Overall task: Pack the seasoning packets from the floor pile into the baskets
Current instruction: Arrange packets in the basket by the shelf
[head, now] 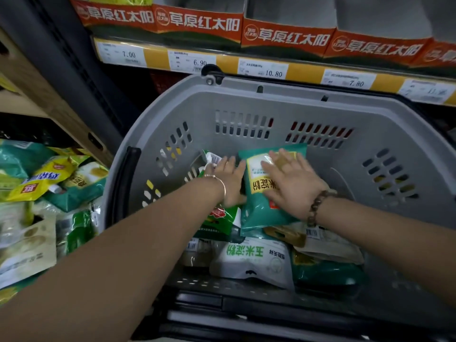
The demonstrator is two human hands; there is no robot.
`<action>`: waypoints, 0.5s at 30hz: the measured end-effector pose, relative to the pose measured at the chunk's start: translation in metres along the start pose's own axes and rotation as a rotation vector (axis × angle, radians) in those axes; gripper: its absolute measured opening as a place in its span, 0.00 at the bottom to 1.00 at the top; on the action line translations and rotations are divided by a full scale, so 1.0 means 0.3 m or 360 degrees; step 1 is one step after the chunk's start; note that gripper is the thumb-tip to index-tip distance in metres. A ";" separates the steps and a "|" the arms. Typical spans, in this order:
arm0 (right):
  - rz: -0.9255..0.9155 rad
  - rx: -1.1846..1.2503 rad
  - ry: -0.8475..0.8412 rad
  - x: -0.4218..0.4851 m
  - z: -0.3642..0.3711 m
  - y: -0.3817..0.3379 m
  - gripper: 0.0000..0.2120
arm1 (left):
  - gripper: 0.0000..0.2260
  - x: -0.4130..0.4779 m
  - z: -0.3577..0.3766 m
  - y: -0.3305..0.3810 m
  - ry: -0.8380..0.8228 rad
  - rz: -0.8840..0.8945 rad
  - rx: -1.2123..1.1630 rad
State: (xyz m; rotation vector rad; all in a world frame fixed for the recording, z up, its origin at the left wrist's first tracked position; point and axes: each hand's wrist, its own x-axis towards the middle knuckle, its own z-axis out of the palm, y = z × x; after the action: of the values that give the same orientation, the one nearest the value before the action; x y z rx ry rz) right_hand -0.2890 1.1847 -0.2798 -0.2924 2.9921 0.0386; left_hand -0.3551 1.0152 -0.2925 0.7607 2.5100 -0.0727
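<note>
Shop aisle, price-tag shelf behind: left hand and right hand press packets in the basket, fingers spread; floor pile sits nearer the left one.

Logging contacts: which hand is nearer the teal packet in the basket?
Right. The right hand lies flat on the teal packet; the left hand is just left of it.

One basket. In it you have two hands, left hand and right hand, and at least six packets. Left of it, one pile, too jumbled to count. Behind it, five price tags.
</note>
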 end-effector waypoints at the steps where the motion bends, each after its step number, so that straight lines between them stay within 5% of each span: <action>1: -0.0024 -0.0014 -0.0087 0.007 0.019 -0.020 0.33 | 0.44 0.002 0.029 -0.007 -0.0158 -0.0007 0.0092; 6: 0.0065 0.0007 -0.0331 0.012 0.133 -0.058 0.41 | 0.51 0.040 0.086 -0.078 -0.0538 0.0000 0.0250; 15: 0.0072 -0.0007 -0.0286 0.018 0.185 -0.044 0.45 | 0.52 0.094 0.136 -0.117 -0.0616 0.0011 0.0254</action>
State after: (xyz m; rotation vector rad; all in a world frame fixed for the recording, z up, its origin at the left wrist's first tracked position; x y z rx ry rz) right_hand -0.2843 1.1728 -0.3357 -0.2098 2.8199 0.0725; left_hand -0.3752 0.9919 -0.3450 0.7377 2.1504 -0.3847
